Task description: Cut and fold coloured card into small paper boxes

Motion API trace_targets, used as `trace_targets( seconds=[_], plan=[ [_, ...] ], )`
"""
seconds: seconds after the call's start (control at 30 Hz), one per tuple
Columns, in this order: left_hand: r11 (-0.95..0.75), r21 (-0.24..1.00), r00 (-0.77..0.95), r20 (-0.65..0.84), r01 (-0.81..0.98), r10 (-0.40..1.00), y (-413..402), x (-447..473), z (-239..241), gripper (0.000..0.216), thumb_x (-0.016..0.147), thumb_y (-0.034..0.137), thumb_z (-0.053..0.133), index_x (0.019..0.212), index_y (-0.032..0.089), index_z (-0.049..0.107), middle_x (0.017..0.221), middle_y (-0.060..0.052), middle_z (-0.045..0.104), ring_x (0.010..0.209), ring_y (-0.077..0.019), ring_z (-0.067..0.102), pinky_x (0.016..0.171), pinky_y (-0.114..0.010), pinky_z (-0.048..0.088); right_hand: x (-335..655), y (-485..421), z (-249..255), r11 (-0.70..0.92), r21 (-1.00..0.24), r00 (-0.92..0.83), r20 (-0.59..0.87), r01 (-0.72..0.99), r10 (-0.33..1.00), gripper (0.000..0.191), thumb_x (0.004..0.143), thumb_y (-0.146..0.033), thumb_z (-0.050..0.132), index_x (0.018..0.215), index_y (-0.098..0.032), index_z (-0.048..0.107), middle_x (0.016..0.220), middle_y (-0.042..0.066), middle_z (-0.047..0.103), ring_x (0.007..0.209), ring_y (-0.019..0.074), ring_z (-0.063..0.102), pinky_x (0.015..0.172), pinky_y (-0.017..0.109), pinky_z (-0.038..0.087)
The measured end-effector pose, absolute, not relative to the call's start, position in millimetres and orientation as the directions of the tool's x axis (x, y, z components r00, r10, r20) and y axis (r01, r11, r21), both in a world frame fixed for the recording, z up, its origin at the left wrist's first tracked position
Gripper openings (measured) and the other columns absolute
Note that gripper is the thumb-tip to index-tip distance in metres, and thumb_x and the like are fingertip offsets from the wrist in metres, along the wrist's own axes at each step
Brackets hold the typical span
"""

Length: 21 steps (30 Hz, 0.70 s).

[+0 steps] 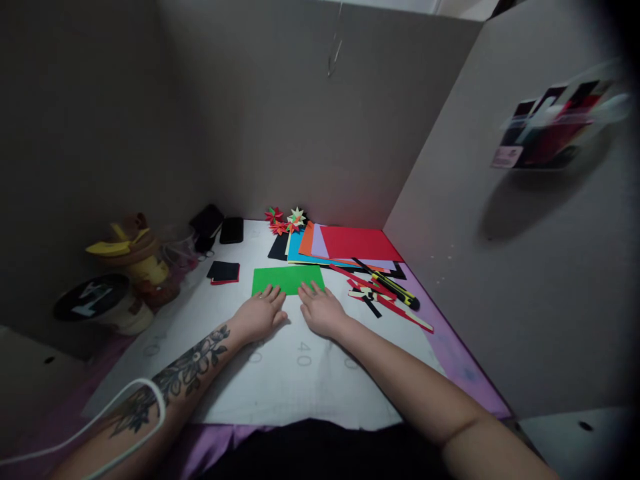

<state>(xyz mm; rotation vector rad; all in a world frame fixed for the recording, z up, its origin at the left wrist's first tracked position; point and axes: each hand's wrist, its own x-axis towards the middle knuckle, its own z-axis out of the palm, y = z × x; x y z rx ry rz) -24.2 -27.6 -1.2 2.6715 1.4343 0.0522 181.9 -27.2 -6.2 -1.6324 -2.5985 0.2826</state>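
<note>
A green sheet of paper (289, 276), a wide rectangle, lies flat on the white table cover in front of me. My left hand (261, 311) rests on its lower left edge, palm down with the fingers stretched out. On the lower right edge lies my right hand (321, 309), also flat with its fingers spread. Neither hand grips anything. To the right of the green sheet are loose strips of red, black and cream paper (395, 308) and a yellow and black utility knife (400, 291).
Behind lie stacked coloured sheets, red (360, 243) on top, and several folded paper stars (285, 220). Small black squares (224, 271) sit left, near a black case (231, 230). Tubs and pots (135, 253) line the left wall. A white cable (155, 387) loops over my left forearm.
</note>
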Motion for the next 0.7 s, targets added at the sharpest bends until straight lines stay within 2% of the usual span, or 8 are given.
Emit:
trace_targets(
  seconds=[0.2, 0.37, 0.5, 0.6, 0.7],
  plan=[
    [-0.461, 0.013, 0.461, -0.008, 0.887, 0.887, -36.8, -43.1, 10.7, 0.044, 0.093, 0.035, 0.040, 0.130, 0.015, 0.052, 0.140, -0.016, 0.048, 0.131, -0.0330, 0.039, 0.096, -0.047, 0.040, 204.8, -28.4, -5.3, 0.337, -0.129, -0.349, -0.082, 0.933, 0.934, 0.055, 0.091, -0.031, 0.029, 0.144, -0.017, 0.035, 0.153, 0.006, 0.029, 0.140, 0.0326, 0.021, 0.108, 0.056, 0.022],
    [-0.396, -0.052, 0.398, 0.034, 0.917, 0.917, -45.0, -53.9, 14.0, 0.036, 0.092, 0.032, 0.040, 0.117, 0.015, 0.060, 0.136, -0.015, 0.051, 0.129, -0.0326, 0.041, 0.093, -0.048, 0.041, 218.0, -29.9, -4.2, 0.281, -0.074, -0.287, -0.089, 0.957, 0.954, 0.054, 0.091, -0.028, 0.029, 0.142, -0.018, 0.039, 0.151, 0.005, 0.033, 0.139, 0.0335, 0.024, 0.107, 0.058, 0.020],
    [-0.327, -0.096, 0.333, 0.058, 0.940, 0.941, -52.7, -50.9, 16.3, 0.039, 0.090, 0.032, 0.045, 0.117, 0.008, 0.061, 0.138, -0.020, 0.048, 0.130, -0.0354, 0.039, 0.097, -0.050, 0.038, 224.8, -31.3, -1.3, 0.248, -0.026, -0.249, -0.066, 0.968, 0.966, 0.053, 0.090, -0.027, 0.031, 0.139, -0.014, 0.044, 0.148, 0.009, 0.038, 0.138, 0.0343, 0.025, 0.108, 0.057, 0.016],
    [-0.239, -0.106, 0.249, 0.101, 0.965, 0.963, -50.4, -42.8, 23.6, 0.043, 0.087, 0.034, 0.050, 0.113, 0.002, 0.063, 0.140, -0.027, 0.043, 0.131, -0.0414, 0.036, 0.100, -0.052, 0.034, 222.4, -27.8, 6.0, 0.215, 0.003, -0.215, -0.040, 0.977, 0.976, 0.052, 0.090, -0.027, 0.032, 0.135, -0.007, 0.049, 0.145, 0.014, 0.042, 0.138, 0.0377, 0.023, 0.108, 0.058, 0.014],
    [-0.270, -0.045, 0.274, 0.167, 0.962, 0.947, -34.4, -28.5, 30.3, 0.048, 0.089, 0.031, 0.046, 0.127, 0.003, 0.054, 0.148, -0.026, 0.031, 0.137, -0.0408, 0.025, 0.107, -0.055, 0.023, 206.2, -17.1, 13.9, 0.250, -0.057, -0.249, 0.029, 0.967, 0.968, 0.055, 0.090, -0.027, 0.033, 0.139, -0.006, 0.043, 0.148, 0.014, 0.038, 0.139, 0.0375, 0.019, 0.109, 0.057, 0.014]
  ],
)
